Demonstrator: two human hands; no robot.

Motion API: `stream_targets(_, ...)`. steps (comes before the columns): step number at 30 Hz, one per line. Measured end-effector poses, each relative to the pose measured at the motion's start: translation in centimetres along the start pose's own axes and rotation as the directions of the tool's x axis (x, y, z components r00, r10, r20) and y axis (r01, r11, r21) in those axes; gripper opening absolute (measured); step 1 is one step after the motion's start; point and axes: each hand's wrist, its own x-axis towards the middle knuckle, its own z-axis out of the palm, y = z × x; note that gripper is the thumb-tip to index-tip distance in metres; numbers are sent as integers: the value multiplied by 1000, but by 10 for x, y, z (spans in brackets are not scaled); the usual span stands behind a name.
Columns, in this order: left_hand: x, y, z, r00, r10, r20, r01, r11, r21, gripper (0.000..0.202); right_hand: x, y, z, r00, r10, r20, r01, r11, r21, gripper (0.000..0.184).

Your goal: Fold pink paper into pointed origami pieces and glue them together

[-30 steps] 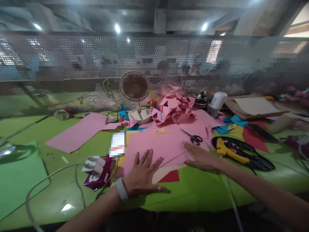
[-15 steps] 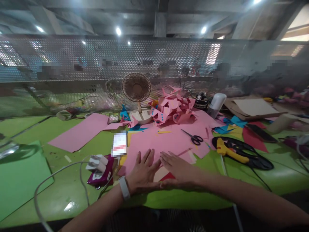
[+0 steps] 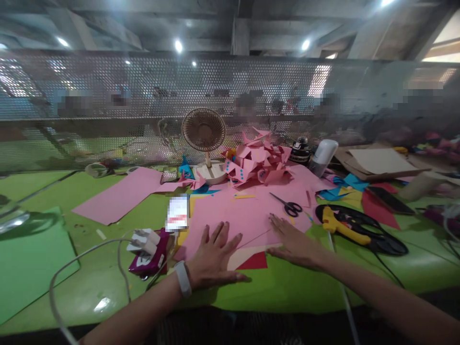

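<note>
My left hand [image 3: 214, 256] lies flat with fingers spread on the pink paper sheet [image 3: 219, 208] in front of me. To its right, my right hand [image 3: 293, 242] rests palm down with its fingers stretched out, over the sheet's right part. A crease or edge line runs across the pink paper between the hands. Below it, a pale piece and a red piece of paper [image 3: 253, 261] show at the near side. Black-handled scissors [image 3: 289, 206] lie on the pink paper just beyond my right hand. A bright white card or screen [image 3: 177, 213], blurred out, lies left of the sheet.
A pile of pink paper scraps [image 3: 257, 160] rises behind the sheet, beside a small fan [image 3: 204, 132]. A purple power strip with white plugs [image 3: 149, 254] sits left; a yellow-handled black tool [image 3: 354, 230] lies right. Green sheets [image 3: 34, 268] lie far left. A perforated metal screen [image 3: 136, 96] stands behind.
My right hand has slid right, away from my left hand, uncovering the paper between them. My left hand stays in nearly the same place.
</note>
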Motion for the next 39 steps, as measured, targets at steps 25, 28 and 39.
stream_targets(25,-20,21,11,997,81,-3,-81,994,-69,94,-1,1,10,999,-22,-39,19,998,-63,87)
stream_targets(28,-38,10,8,993,115,2,-115,991,-69,91,-1,3,13,998,-43,-53,40,998,-54,87)
stream_targets(39,-63,-8,-6,994,107,21,-102,983,-156,83,19,0,-16,995,76,-64,-74,997,36,75)
